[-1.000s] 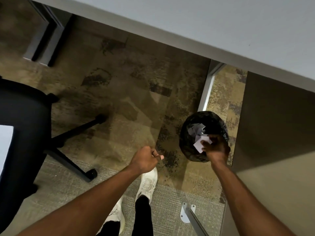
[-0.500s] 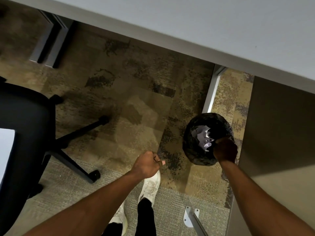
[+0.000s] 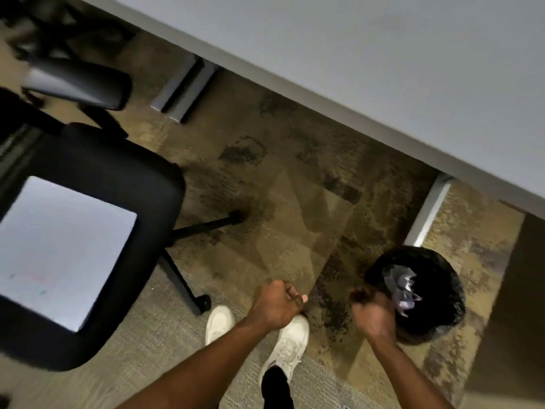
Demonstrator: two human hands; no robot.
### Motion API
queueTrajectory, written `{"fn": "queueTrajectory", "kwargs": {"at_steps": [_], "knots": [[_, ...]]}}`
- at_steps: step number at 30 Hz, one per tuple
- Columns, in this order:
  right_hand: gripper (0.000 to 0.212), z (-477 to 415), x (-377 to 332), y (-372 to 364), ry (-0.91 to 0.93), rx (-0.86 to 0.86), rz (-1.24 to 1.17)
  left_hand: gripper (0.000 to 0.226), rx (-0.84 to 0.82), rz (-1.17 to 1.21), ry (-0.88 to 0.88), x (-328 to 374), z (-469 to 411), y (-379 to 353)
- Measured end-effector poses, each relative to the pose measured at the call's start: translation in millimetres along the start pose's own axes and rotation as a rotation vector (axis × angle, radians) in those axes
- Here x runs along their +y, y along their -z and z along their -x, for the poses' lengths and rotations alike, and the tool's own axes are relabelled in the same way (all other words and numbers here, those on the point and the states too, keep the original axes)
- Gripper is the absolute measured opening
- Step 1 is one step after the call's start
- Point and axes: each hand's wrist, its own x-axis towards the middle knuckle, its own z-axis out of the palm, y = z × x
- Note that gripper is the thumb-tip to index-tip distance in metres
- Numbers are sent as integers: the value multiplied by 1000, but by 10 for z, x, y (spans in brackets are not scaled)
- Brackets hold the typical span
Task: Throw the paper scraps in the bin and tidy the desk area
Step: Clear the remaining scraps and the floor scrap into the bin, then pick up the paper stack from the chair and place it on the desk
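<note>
A small bin with a black liner (image 3: 436, 314) stands on the carpet beside the desk leg. White crumpled paper scraps (image 3: 403, 287) lie inside it. My right hand (image 3: 368, 309) is motion-blurred just left of the bin's rim, with its fingers curled and no paper visible in it. My left hand (image 3: 275, 302) hovers over the carpet above my shoe as a closed fist, and nothing shows in it. The grey desk top (image 3: 383, 69) runs across the upper right.
A black office chair (image 3: 97, 231) stands at the left with a white sheet (image 3: 62, 249) on its seat; its wheeled legs reach toward my feet. A white desk leg (image 3: 427, 214) rises behind the bin. A grey side panel (image 3: 513, 305) is at the right.
My right hand dropped the paper scrap into the bin and pulled back to the left of it. The view swung left, bringing the chair seat and white sheet into sight.
</note>
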Motion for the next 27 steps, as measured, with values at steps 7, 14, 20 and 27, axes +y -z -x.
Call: {"fn": "queueTrajectory", "kwargs": {"at_steps": [7,14,20,27], "knots": [[7,464,-1467,-695,351,-66,135,30,203,190,23,-472,338,1222],[8,881,-2776,-1510,605,-160,101,21,641,274,44,-1197,802,2607],[15,1309,-3671,-2197,861,-176,119,29,1036,265,338,-1915,1084,3451],[41,1666,-4217,-2731,1078,-183,311,92,971,289,749,-2516,1150,3578]]}}
